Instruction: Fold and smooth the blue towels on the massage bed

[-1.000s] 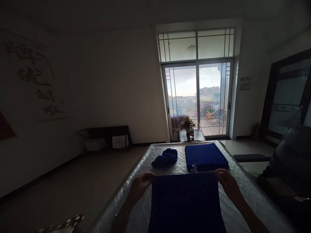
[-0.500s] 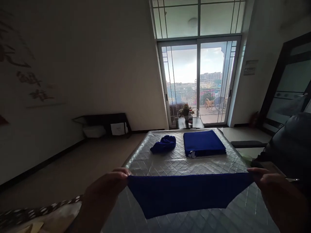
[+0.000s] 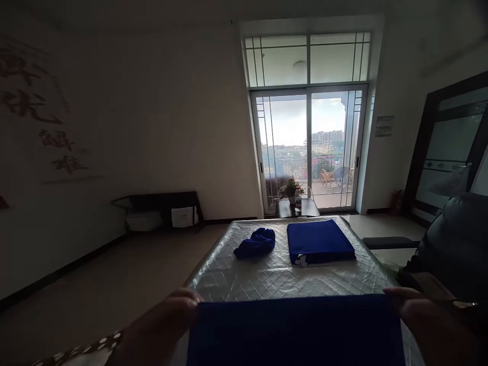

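From the head camera, the left hand (image 3: 173, 312) and right hand (image 3: 409, 307) each pinch a top corner of a blue cloth (image 3: 295, 330), stretched flat over the near edge of the quilted table (image 3: 267, 277). Beyond it lie a folded stack (image 3: 319, 241) (apparently finished) and a crumpled cloth (image 3: 255, 243), apparently yet to fold.

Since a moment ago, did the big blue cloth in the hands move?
Yes. The blue cloth sits lower and nearer the person, further from the folded stack on the table, held by left hand and right hand.

Bare hands (image 3: 173, 312); dotted dark sleeve (image 3: 82, 348) left.
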Demonstrator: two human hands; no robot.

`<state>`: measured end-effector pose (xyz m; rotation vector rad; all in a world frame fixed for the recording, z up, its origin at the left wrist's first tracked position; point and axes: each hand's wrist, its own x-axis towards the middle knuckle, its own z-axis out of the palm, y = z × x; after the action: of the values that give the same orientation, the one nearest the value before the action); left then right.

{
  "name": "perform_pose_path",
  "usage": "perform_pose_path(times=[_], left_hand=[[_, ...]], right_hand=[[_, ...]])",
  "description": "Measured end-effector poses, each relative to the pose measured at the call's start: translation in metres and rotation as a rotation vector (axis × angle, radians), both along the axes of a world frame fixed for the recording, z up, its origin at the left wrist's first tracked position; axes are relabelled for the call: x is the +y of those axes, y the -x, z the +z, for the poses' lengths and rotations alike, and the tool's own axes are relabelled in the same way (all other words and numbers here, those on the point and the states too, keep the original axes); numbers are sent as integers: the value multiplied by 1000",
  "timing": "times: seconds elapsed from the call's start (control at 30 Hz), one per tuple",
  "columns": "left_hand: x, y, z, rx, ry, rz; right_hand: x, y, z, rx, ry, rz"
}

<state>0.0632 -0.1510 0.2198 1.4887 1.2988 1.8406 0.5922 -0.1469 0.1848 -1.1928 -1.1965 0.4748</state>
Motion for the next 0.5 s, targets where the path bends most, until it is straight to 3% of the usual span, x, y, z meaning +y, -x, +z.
perform_pose_path(times=[0.1, 0.17, 0.27, 0.37, 0.5], left_hand=[[42, -22, -10, 13, 99, -19], [77, -35, -31, 72, 243, -72], [127, -51, -74, 152, 397, -134], [159, -63, -111, 183, 470, -113], [175, -67, -136, 247, 503, -68]], right_hand=[[29, 25, 8, 7, 54, 71], [61, 34, 0, -73, 125, 99], [111, 43, -30, -199, 202, 138], [144, 51, -63, -248, 238, 180], [170, 57, -88, -299, 277, 160]])
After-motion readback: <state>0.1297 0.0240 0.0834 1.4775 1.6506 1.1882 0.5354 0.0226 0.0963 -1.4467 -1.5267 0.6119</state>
